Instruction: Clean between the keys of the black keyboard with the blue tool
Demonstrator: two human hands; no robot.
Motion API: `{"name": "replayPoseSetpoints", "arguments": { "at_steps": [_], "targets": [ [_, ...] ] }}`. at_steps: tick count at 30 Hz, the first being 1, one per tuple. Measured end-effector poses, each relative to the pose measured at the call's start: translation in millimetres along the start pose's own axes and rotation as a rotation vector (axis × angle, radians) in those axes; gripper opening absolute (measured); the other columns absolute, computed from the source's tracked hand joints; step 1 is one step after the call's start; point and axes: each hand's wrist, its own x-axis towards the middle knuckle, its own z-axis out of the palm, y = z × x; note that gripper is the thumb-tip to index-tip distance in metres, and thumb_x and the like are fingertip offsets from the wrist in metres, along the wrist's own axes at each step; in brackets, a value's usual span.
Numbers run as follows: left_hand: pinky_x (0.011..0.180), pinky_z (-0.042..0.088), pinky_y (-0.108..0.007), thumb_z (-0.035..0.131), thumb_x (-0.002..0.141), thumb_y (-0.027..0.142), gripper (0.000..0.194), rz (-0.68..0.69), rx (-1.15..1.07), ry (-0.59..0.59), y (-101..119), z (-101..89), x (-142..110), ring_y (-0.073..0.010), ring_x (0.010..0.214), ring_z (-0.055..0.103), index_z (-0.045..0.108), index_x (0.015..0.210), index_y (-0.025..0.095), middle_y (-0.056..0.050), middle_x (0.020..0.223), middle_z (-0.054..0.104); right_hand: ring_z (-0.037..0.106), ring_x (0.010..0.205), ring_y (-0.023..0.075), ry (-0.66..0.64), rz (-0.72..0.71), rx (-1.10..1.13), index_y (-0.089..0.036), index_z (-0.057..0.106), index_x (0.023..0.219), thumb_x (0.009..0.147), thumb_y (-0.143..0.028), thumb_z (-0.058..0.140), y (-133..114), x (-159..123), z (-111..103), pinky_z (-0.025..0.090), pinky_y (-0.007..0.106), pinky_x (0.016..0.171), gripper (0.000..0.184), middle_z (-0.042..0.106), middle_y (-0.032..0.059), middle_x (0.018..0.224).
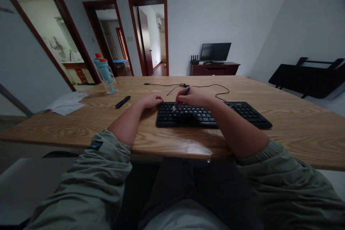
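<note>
Wooden tabletop [291,115] fronts pale walls [185,21], right hand [194,97] clamped on a brush [176,106], left hand [151,101], grip unclear.

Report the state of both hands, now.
Left hand: curled beside the keyboard; any grip cannot be told.
Right hand: closed, holding a slim blue tool over the keyboard.

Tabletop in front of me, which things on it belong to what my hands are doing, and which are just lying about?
Likely in use:
keyboard, left hand at its corner
blue brush-like tool, in the right hand
black cable, apparently the keyboard's

Seemingly just lying about:
bottle
slim black object
white paper or cloth
</note>
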Motion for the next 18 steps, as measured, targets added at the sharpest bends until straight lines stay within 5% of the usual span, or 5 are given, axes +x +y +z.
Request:
{"name": "replayPoseSetpoints", "arguments": {
  "at_steps": [4,11,18],
  "targets": [
    [0.074,0.045,-0.026,0.048,0.083,0.027,0.034,-0.003,0.023,-0.009,1.8,-0.5,-1.8,-0.0189,0.087,0.063,0.072,0.102,0.012,-0.008,0.101,0.072,0.054,0.066,0.0113,0.206,0.088,-0.093,-0.015,0.074,0.091,0.088,-0.020,0.056,29.6,10.4,-1.6,0.038,0.024,0.060,0.019,0.070,0.0019,0.082],
    [0.073,0.046,-0.028,0.048,0.082,0.028,0.036,-0.019,-0.014,-0.007,4.1,-0.6,-4.0,-0.0202,0.086,0.062,0.071,0.102,0.011,-0.009,0.100,0.072,0.055,0.069,0.0120,0.174,0.051,-0.139,-0.015,0.075,0.096,0.088,-0.020,0.056,35.6,22.6,16.5,0.037,0.023,0.061,0.021,0.070,0.0011,0.084],
    [0.073,0.045,-0.027,0.048,0.083,0.030,0.035,-0.002,-0.020,-0.018,1.4,0.4,-2.1,-0.0200,0.087,0.063,0.071,0.103,0.012,-0.008,0.100,0.072,0.049,0.058,0.0120,0.146,0.097,-0.094,-0.015,0.070,0.074,0.083,-0.024,0.054,24.5,16.9,16.4,0.031,0.026,0.053,0.021,0.063,0.0008,0.065]
  ]
}}
